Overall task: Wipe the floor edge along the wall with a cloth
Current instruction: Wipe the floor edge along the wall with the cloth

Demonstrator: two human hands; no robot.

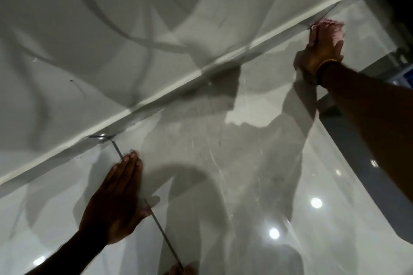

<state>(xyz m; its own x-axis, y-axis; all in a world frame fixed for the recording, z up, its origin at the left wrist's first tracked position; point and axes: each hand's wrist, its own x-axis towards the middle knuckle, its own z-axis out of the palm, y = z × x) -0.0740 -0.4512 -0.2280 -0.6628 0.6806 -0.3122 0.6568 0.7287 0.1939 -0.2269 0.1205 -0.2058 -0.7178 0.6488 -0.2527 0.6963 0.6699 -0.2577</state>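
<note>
Soft, light cloth [330, 24] bunches easily, so the right hand [320, 56] presses it flat under straight fingers [313, 36]; the left hand [116, 198] rests flat, empty.

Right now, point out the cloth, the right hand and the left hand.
cloth [331, 24]: head view, pink fabric showing past the fingers.
right hand [321, 50]: head view, back of the hand.
left hand [116, 196]: head view, back of the hand.

Dim, soft blur, lamp glare on glossy floor [245, 163], perhaps overhead
</note>
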